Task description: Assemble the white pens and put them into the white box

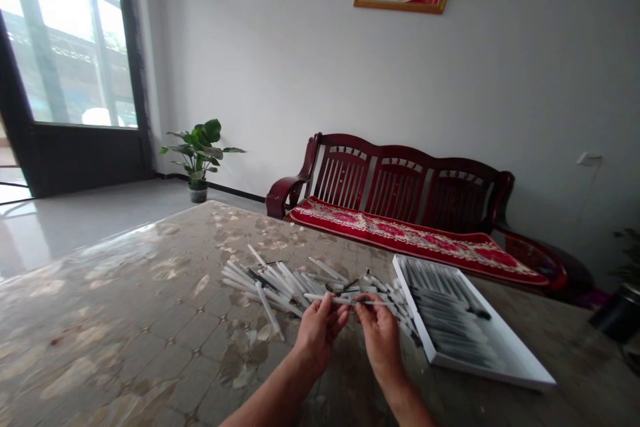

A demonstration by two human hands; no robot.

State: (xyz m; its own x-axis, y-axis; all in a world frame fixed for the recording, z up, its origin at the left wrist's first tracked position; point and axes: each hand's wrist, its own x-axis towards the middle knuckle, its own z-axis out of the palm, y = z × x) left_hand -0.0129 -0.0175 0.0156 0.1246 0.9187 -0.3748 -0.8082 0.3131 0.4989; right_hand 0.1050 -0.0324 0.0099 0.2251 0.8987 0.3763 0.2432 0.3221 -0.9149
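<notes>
Above the near part of the table, my left hand [323,330] is closed, pinching a slim white pen barrel [314,296] between thumb and fingers. My right hand [380,330] meets it from the other side, its fingers closed on a thin pen refill [377,303] lined up with the barrel. Where the two pieces meet, the fingers partly hide the join. Just beyond the hands lies a loose pile of white pen parts [285,281], some with dark ends. More short white and black pieces [395,293] lie between my right hand and the box.
On the right, a shallow white box [520,370] holds rows of pens [445,313] with dark tips. A patterned cover lies over the table [150,320]. Behind stands a dark red wooden bench [400,177] with a red floral cushion [415,237]. A potted plant [199,153] is at the left.
</notes>
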